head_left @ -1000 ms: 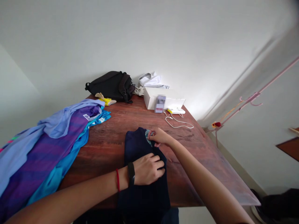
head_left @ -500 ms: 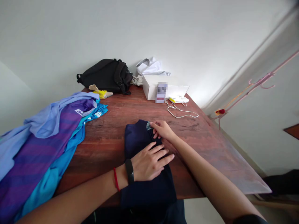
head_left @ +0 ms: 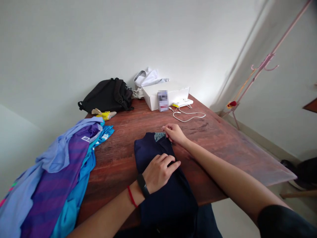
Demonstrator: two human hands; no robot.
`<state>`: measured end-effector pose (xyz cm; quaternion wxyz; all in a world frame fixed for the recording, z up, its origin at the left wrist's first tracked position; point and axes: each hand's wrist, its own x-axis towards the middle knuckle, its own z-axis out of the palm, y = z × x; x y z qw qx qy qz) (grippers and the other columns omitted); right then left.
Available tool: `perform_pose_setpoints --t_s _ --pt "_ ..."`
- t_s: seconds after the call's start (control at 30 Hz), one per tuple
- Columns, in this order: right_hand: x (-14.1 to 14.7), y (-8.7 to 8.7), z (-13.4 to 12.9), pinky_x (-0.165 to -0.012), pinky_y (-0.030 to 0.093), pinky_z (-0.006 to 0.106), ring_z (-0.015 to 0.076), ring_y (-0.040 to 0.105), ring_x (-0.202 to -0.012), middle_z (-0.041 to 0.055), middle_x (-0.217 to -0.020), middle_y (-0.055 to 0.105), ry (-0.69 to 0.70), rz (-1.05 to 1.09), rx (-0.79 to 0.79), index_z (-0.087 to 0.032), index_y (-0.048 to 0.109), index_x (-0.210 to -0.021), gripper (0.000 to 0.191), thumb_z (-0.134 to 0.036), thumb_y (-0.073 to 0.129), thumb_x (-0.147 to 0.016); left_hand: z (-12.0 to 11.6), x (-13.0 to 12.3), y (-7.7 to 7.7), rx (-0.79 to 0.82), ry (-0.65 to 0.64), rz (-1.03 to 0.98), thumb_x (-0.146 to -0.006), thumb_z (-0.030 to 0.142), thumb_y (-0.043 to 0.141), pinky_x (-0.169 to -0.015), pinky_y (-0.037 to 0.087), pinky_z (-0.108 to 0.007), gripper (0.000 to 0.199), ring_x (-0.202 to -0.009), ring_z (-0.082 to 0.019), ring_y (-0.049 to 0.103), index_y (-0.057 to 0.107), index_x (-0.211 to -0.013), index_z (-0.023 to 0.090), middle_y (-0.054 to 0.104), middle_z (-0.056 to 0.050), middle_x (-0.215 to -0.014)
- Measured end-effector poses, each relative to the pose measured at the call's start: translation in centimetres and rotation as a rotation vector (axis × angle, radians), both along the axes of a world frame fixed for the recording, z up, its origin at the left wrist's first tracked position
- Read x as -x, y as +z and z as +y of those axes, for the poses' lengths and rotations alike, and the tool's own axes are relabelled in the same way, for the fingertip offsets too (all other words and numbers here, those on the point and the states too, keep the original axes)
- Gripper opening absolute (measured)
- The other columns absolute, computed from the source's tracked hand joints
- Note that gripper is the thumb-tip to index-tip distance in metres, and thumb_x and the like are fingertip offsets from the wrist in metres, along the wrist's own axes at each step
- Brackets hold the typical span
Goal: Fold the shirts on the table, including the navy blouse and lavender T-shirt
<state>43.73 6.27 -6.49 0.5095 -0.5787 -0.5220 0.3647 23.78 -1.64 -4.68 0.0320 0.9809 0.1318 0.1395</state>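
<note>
A folded navy garment (head_left: 148, 152) lies at the near edge of the table, its lower end coming toward me. A grey-green patterned patch (head_left: 159, 136) shows at its far end. There my right hand (head_left: 174, 135) pinches the corner of the cloth beside the patch. Nearer to me, my left hand (head_left: 159, 172), with a black band and a red string on the wrist, is on the garment's right part. Its fingers are bent and drawn in on the cloth; the fingertips are partly hidden.
Light blue, purple and turquoise clothes (head_left: 69, 172) lie piled on the table's left. Along the wall are a black backpack (head_left: 104, 96), a white box (head_left: 153, 94) and white cloth (head_left: 148, 77). A white device (head_left: 184, 102) with a cable (head_left: 190, 118) lies beside the box.
The fingers of my left hand have drawn in from a spread pose. My right hand has shifted slightly right with the cloth corner, and more of the patterned patch shows. The view has tilted.
</note>
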Motion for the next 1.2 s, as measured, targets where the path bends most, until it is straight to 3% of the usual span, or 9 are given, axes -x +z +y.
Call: perform_pose_setpoints --t_s 0.3,0.47,0.6,0.67,0.77,0.97,1.2 --pt "0.1 0.3 -0.5 -0.035 0.035 0.017 0.0088 0.051 -0.033 -0.0045 -0.050 0.058 0.019 -0.135 0.006 -0.019 0.058 -0.074 0.030 -0.043 0.054 -0.092 0.4 0.0 0.1 0.020 0.125 -0.001 -0.093 0.008 0.054 -0.082 0.050 -0.037 0.039 -0.102 -0.022 0.057 0.060 -0.128 0.023 0.062 -0.006 -0.119" --pt "0.3 0.9 -0.9 -0.045 0.038 0.020 0.0105 0.053 -0.040 -0.0039 -0.051 0.060 -0.015 -0.275 -0.064 -0.020 0.062 -0.073 0.029 -0.040 0.054 -0.092 0.3 0.0 0.1 0.016 0.153 -0.013 -0.091 0.007 0.055 -0.087 0.051 -0.037 0.039 -0.108 -0.023 0.055 0.062 -0.125 0.025 0.058 -0.006 -0.131" --pt "0.4 1.1 -0.9 -0.057 0.040 0.021 0.0119 0.057 -0.051 -0.0027 -0.051 0.061 -0.087 -0.345 -0.155 -0.019 0.063 -0.069 0.029 -0.037 0.056 -0.092 0.1 -0.3 0.3 -0.023 0.221 0.013 -0.094 0.005 0.047 -0.088 0.053 -0.037 0.062 -0.109 -0.022 0.054 0.038 -0.152 0.026 0.051 -0.005 -0.145" --pt "0.4 1.1 -0.8 -0.057 0.040 0.022 0.0117 0.055 -0.050 -0.0029 -0.051 0.060 -0.081 -0.329 -0.141 -0.019 0.062 -0.068 0.030 -0.037 0.056 -0.092 0.2 -0.6 0.3 -0.032 0.260 0.047 -0.095 0.005 0.045 -0.085 0.054 -0.035 0.064 -0.104 -0.021 0.056 0.034 -0.154 0.028 0.051 -0.005 -0.146" --pt "0.6 0.9 -0.8 -0.055 0.040 0.022 0.0118 0.054 -0.049 -0.0029 -0.050 0.060 -0.049 -0.298 -0.121 -0.019 0.061 -0.068 0.032 -0.039 0.055 -0.092 0.6 -1.0 0.3 -0.045 0.257 0.077 -0.096 0.007 0.045 -0.084 0.055 -0.034 0.052 -0.102 -0.021 0.057 0.051 -0.143 0.030 0.053 -0.005 -0.140" --pt "0.9 0.2 -0.9 -0.040 0.036 0.020 0.0097 0.049 -0.035 -0.0044 -0.053 0.059 0.036 -0.177 -0.049 -0.020 0.060 -0.076 0.031 -0.045 0.053 -0.092 1.3 -1.3 0.0 -0.039 0.308 0.087 -0.097 0.007 0.041 -0.075 0.056 -0.029 0.062 -0.092 -0.019 0.061 0.037 -0.152 0.035 0.055 -0.006 -0.118" --pt "0.8 -0.1 -0.8 -0.041 0.040 0.019 0.0110 0.058 -0.040 -0.0031 -0.057 0.063 0.099 -0.188 -0.034 -0.019 0.062 -0.080 0.030 -0.045 0.054 -0.092 1.5 -0.8 0.6 0.007 0.311 0.141 -0.099 0.015 0.046 -0.063 0.050 -0.024 0.031 -0.077 -0.017 0.064 0.063 -0.122 0.026 0.063 -0.004 -0.088"
